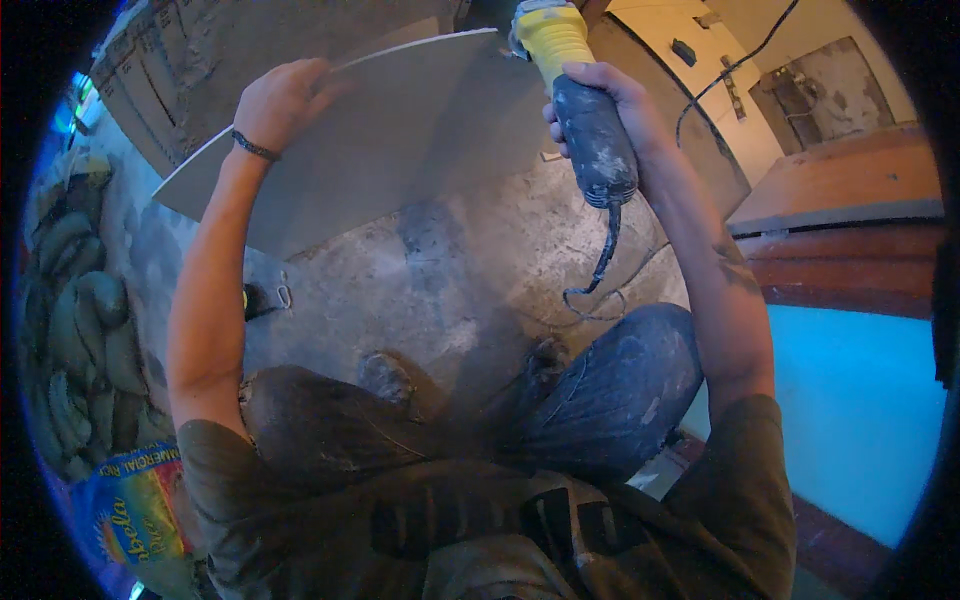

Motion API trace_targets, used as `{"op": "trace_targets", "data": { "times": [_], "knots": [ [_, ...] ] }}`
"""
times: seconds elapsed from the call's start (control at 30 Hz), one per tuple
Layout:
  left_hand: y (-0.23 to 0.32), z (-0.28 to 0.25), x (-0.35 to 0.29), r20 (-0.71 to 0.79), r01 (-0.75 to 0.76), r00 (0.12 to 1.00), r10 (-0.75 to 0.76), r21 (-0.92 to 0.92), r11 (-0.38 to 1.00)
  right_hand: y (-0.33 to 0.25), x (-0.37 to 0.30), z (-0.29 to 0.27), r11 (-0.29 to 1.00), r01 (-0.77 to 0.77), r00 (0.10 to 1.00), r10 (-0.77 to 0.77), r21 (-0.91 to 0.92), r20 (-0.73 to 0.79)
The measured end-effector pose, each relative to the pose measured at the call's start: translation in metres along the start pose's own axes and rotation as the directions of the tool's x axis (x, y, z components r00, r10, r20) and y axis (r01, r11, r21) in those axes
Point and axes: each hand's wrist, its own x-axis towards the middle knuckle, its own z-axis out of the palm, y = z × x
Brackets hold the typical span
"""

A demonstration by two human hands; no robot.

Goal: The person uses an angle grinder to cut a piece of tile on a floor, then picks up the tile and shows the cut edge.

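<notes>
In my right hand is an angle grinder with a yellow front housing and a dusty dark body. My fingers wrap its body, and its cord hangs down from the rear. The grinder's head is at the upper edge of the view, near the right end of a large, thin grey tile with a pale edge; the disc cannot be made out. Over the tile's upper left edge lies my left hand, thumb on the near face and the other fingers partly hidden and a little blurred.
Dusty concrete floor lies under the tile. Cardboard is behind it. Full dark sacks and a colourful printed bag line the left. A wooden ledge and a light blue panel stand at the right. A small dark tool lies near my left knee.
</notes>
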Motion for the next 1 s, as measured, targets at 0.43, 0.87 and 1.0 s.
{"op": "trace_targets", "data": {
  "times": [0.43,0.87,1.0],
  "knots": [
    [0.0,-0.001,-0.001,-0.019,-0.055,0.998,0.056,0.035,0.998,-0.004,-0.005,0.001,1.0,0.002,1.0,-0.002,0.023,0.0],
    [-0.006,0.004,-0.001,-0.051,-0.07,0.996,0.07,0.006,0.998,-0.004,-0.002,0.008,0.998,-0.028,0.999,0.026,-0.053,-0.034],
    [-0.006,0.005,-0.003,-0.076,-0.044,0.996,0.044,0.0,0.999,-0.004,-0.003,0.01,0.996,-0.008,0.998,0.003,-0.093,-0.058]
  ]
}}
